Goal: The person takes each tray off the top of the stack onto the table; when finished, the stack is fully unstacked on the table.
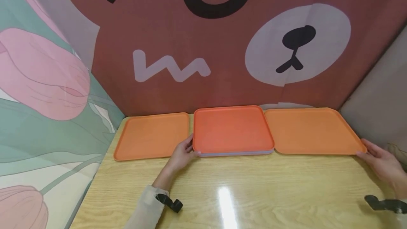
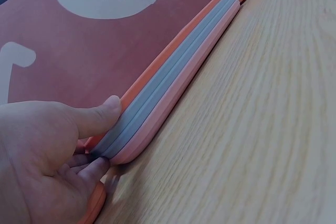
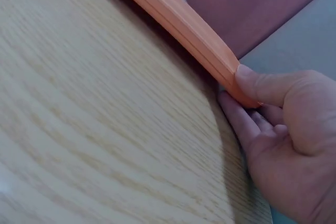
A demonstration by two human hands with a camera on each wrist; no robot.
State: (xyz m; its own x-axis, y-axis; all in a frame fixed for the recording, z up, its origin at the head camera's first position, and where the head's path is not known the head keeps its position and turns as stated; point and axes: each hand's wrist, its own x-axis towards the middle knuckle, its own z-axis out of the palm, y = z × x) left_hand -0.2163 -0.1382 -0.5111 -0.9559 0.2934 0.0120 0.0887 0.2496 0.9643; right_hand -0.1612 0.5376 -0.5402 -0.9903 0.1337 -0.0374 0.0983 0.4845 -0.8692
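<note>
A stack of trays (image 1: 233,130) sits mid-table against the back wall, a red-orange one on top. In the left wrist view, grey-blue trays (image 2: 168,85) and a pink tray (image 2: 181,85) show below it. My left hand (image 1: 182,154) grips the stack's front left corner, thumb on the front edge and fingers round the side. To the right lies an orange tray (image 1: 314,130); my right hand (image 1: 383,162) pinches its front right corner between thumb and fingers. A seam runs along its orange edge (image 3: 178,22) in the right wrist view.
Another orange tray (image 1: 152,135) lies left of the stack, beside my left hand. Behind the trays rises a bear-print cloth wall (image 1: 165,94), with a flower-print cloth (image 1: 47,133) at left and a grey panel (image 1: 381,91) at right. Wood-grain tabletop (image 1: 270,190) extends in front.
</note>
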